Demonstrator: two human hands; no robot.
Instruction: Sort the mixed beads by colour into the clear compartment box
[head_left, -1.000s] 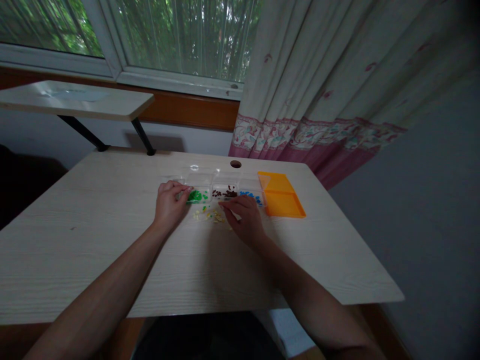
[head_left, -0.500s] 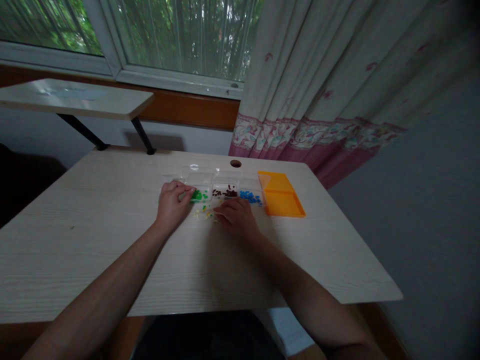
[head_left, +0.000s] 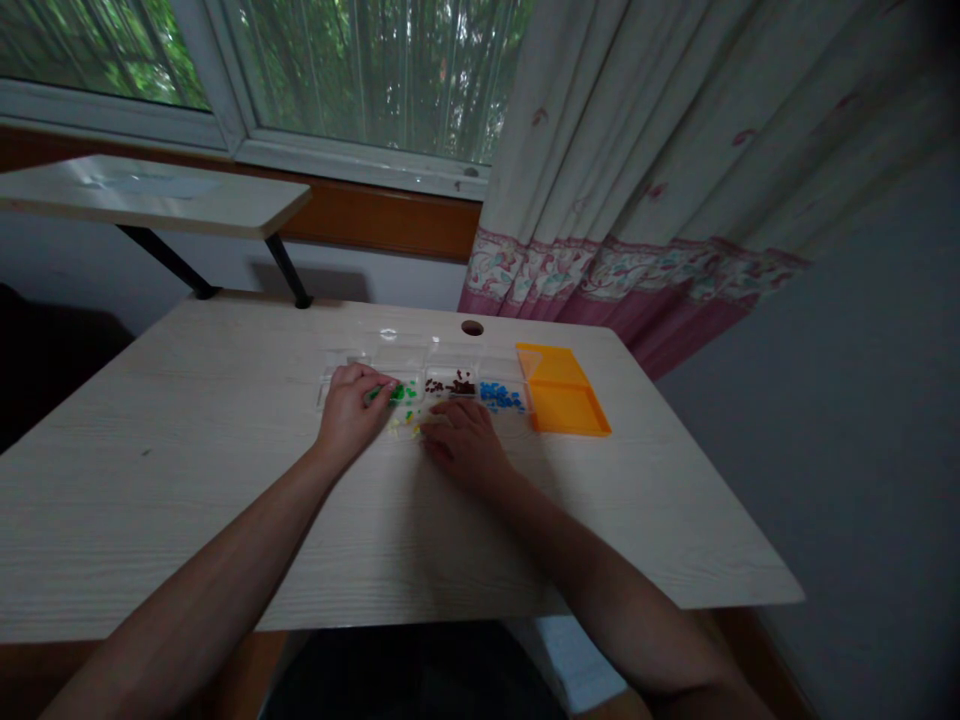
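A clear plastic compartment box (head_left: 452, 346) lies on the table with its lid folded back. Small green pieces (head_left: 406, 390), dark brown pieces (head_left: 460, 386) and blue pieces (head_left: 500, 396) fill separate compartments. My left hand (head_left: 352, 405) rests over the box's left end, thumb and fingers drawn together beside the green pieces; whatever they pinch is too small to make out. In front of the box, my right hand (head_left: 466, 440) bends its fingers down at loose yellow and green pieces (head_left: 412, 428) on the tabletop. Its fingertips are closed, and anything between them is hidden.
Right of the box lies an orange plastic tray (head_left: 564, 392). A cable hole (head_left: 472, 328) is near the table's back edge. At the back left, a raised shelf (head_left: 157, 193) stands on black legs. A curtain (head_left: 600, 200) hangs behind the table.
My left hand has shifted slightly right, its fingertips now over the green pieces' left side. My right hand has moved slightly left and down among the loose pieces.
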